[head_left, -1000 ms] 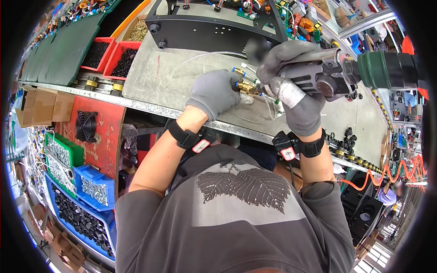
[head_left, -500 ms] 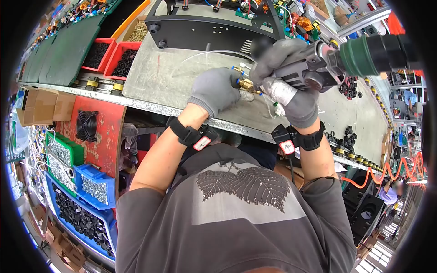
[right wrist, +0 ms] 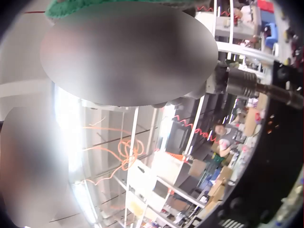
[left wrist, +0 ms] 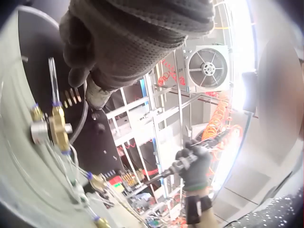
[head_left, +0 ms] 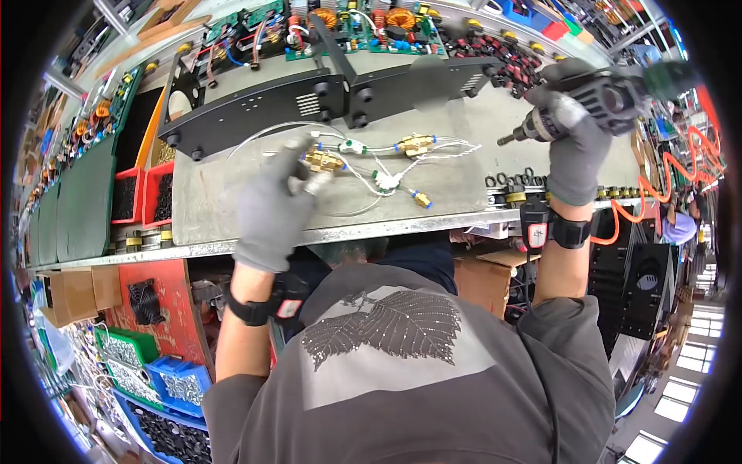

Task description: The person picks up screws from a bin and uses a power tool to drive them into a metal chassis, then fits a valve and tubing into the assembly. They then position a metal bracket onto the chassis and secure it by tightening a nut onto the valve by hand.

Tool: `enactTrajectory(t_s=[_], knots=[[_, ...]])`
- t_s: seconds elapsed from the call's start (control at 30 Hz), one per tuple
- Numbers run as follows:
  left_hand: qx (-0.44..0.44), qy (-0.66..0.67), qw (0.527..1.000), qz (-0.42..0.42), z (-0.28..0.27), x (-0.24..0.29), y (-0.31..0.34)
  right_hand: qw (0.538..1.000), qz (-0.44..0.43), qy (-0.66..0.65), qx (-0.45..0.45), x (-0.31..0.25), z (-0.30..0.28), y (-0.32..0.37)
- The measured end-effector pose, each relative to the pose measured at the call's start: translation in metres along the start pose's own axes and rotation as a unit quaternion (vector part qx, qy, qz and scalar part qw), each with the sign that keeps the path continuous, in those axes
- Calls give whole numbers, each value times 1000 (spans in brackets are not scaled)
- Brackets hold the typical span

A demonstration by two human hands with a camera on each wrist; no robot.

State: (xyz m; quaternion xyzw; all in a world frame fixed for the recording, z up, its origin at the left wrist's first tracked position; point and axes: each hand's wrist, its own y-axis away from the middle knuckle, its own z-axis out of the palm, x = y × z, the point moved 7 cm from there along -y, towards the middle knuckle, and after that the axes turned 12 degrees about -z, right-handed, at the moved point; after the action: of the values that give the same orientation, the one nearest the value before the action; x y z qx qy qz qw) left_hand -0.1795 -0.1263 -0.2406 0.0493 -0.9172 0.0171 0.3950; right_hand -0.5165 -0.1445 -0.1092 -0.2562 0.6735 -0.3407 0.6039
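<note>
In the head view my gloved left hand (head_left: 274,205), blurred, is beside a brass fitting (head_left: 323,160) with thin clear tubes. The left wrist view shows the glove (left wrist: 128,42) with fingers loosely bent, holding nothing, apart from the brass fitting (left wrist: 60,129). A second brass fitting (head_left: 416,145), a white connector (head_left: 386,182) and a small brass piece (head_left: 422,199) lie joined by tubing on the metal tabletop (head_left: 456,185). My right hand (head_left: 580,155) grips a power driver (head_left: 607,100), raised at the right, its bit clear of the fittings; its chuck (right wrist: 241,83) shows in the right wrist view.
Black metal frames (head_left: 255,108) stand behind the tubing. Red bins (head_left: 161,189) hold black parts at the left. Circuit boards (head_left: 386,39) and a red-and-black pile of parts (head_left: 495,62) are behind. Black rings (head_left: 514,182) lie near the right front edge.
My left hand has let go of the brass fitting. The driver in my right hand has moved away from it to the right, and the head view has shifted, showing more of the tubing.
</note>
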Motion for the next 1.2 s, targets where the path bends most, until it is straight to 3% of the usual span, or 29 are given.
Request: enactTrajectory(t_s=[0.03,0.07,0.1,0.2,0.27,0.33,0.43,0.47,0.53,0.6,0.67,0.73,0.77,0.83,0.93,1.03,1.07,1.1,1.13,1.17,1.2], knots=[[10,-16,999,36,15,7,4,997,50,35,49,6,-8,10],[21,-32,997,72,27,19,8,989,131,-14,72,20,-17,22],[32,-67,995,70,35,27,9,985,152,-20,85,32,-26,32],[24,-122,990,65,55,26,6,984,102,28,147,66,-58,50],[16,-127,989,79,63,16,5,973,147,23,177,93,-77,63],[-10,-172,985,-2,64,-2,3,954,217,49,199,118,-91,74],[2,-118,993,16,53,-7,9,920,303,100,229,147,-103,94],[0,-116,993,25,51,-3,10,903,347,100,231,141,-100,97],[29,-105,994,-2,34,1,13,929,250,37,269,136,-99,96],[33,-43,999,-5,23,3,15,939,273,-8,210,99,-91,91],[55,-26,998,35,17,7,13,963,228,1,144,42,-85,83],[48,-81,995,23,11,33,17,961,257,-38,97,6,-91,97],[39,-27,998,44,15,40,16,969,231,-1,89,-11,-96,105],[-53,32,993,97,34,76,20,976,196,12,93,-39,-97,123],[-271,144,938,159,86,128,33,931,333,-95,118,-34,-86,180],[-397,47,890,217,126,191,58,914,384,119,-58,-16,-79,220],[-425,48,875,228,141,200,63,889,409,175,-108,-14,-73,223],[-415,143,858,268,154,211,67,905,389,153,-85,-16,-66,226],[-509,122,846,104,172,209,64,920,356,148,-68,-14,-65,228],[-572,159,804,23,184,218,73,905,375,176,-93,-3,-66,236],[-585,177,792,3,191,226,77,934,322,144,-48,3,-68,242]])
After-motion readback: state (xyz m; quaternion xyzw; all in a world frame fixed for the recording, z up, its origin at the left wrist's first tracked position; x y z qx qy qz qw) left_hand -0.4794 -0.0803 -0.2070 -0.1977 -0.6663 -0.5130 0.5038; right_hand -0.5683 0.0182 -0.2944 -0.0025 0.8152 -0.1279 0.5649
